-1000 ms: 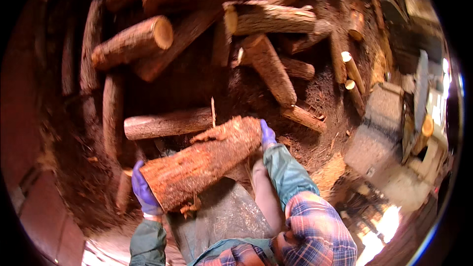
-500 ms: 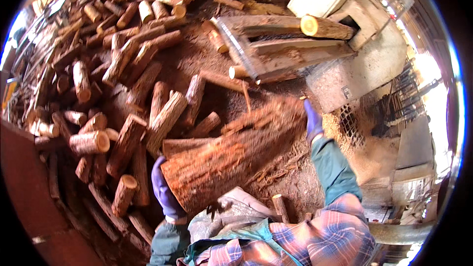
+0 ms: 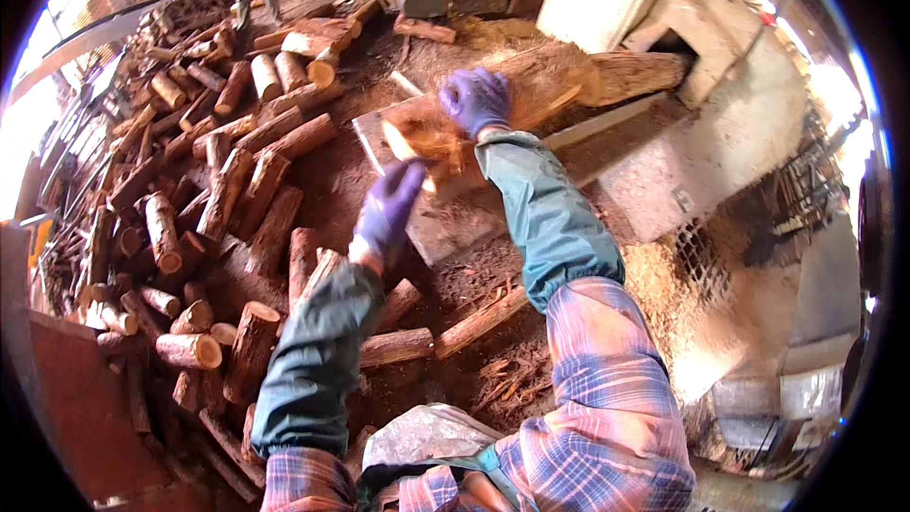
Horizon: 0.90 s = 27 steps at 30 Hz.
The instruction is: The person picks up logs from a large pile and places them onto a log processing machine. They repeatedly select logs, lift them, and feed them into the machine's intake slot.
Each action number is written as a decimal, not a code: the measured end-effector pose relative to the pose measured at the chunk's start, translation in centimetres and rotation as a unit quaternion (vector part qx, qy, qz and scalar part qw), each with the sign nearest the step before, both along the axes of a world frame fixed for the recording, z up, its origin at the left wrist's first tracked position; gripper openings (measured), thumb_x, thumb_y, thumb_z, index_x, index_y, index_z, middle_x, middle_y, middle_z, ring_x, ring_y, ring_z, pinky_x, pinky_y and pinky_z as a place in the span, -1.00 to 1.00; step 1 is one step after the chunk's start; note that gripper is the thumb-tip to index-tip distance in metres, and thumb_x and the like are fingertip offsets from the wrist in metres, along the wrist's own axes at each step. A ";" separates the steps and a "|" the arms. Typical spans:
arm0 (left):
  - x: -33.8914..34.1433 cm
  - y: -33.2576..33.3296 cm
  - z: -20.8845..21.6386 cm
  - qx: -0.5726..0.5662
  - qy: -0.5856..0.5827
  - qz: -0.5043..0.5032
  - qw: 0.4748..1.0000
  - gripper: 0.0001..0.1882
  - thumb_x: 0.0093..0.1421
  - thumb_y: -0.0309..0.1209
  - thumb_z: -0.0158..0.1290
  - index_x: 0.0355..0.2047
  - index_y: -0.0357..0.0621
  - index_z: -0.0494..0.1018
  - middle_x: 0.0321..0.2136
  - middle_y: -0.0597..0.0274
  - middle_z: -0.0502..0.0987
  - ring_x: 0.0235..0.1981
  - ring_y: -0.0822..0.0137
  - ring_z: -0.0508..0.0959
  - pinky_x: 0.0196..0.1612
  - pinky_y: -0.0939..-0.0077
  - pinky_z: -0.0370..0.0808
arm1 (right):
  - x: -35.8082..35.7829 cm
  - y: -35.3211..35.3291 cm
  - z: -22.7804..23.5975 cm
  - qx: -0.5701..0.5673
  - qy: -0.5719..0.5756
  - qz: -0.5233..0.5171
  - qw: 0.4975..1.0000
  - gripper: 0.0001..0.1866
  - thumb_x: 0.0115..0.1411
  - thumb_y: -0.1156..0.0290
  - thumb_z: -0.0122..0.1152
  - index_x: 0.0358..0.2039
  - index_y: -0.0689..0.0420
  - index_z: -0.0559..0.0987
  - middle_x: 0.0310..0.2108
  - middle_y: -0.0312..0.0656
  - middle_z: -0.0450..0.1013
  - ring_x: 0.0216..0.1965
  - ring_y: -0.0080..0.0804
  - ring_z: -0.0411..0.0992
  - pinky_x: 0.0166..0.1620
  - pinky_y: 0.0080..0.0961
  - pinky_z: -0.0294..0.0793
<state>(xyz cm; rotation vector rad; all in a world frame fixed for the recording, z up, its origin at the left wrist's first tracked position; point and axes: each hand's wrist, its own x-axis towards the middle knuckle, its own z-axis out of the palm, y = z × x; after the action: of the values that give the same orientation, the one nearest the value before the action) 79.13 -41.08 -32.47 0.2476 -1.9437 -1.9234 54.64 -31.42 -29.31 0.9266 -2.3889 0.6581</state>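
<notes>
Log [image 3: 531, 104], bark-covered, lies on metal chute [image 3: 626, 128] toward machine opening [image 3: 678, 47]. Right hand [image 3: 477, 100] is pressed flat on top, fingers spread; left hand [image 3: 389, 209] cups near end, fingers extended. Risk: log rolling sideways, pinching fingertips.

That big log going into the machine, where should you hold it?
Probably at the near cut end of the log, since the far end points into the machine. Come from behind: the left hand against the end face, the right hand flat on top. It looks too thick to wrap fingers around.
</notes>
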 end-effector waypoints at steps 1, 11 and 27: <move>1.9 0.8 -1.2 0.054 -0.027 -0.016 0.998 -0.60 0.34 -0.29 0.11 0.10 -0.25 0.48 -0.07 0.26 0.59 -0.06 0.42 0.54 0.05 0.56 0.46 | 0.4 0.1 0.5 0.067 -0.034 -0.011 0.997 -0.80 0.14 0.06 0.22 -0.34 -0.15 0.65 -0.20 -0.34 0.57 0.01 -0.28 0.43 0.20 -0.17 0.18; 30.4 3.3 -26.7 0.118 -0.247 0.302 0.913 -0.85 0.27 -0.53 0.13 -0.16 -0.22 0.59 -0.15 0.23 0.60 -0.17 0.47 0.56 -0.08 0.57 0.52 | -0.2 -1.9 -4.7 -0.225 0.162 -0.010 0.961 -0.87 0.12 0.29 0.27 -0.30 -0.15 0.68 -0.13 -0.32 0.59 0.08 -0.21 0.44 0.25 -0.17 0.23; -14.3 4.1 -0.8 -0.303 0.148 0.271 0.902 -0.48 0.15 -0.35 0.26 0.14 -0.08 0.45 0.31 -0.14 0.16 0.29 -0.03 0.28 0.27 0.15 0.29 | -2.7 18.0 -12.7 -0.096 0.033 -0.152 0.983 -0.61 0.28 0.20 0.14 0.00 0.18 0.54 0.00 0.08 0.47 0.07 0.11 0.39 0.18 -0.15 0.28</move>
<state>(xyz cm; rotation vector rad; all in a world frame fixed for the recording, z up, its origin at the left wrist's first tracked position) 64.80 -36.99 -33.22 0.2591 -1.8940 -0.8953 51.91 -13.46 -42.05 0.4828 -2.2945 0.7093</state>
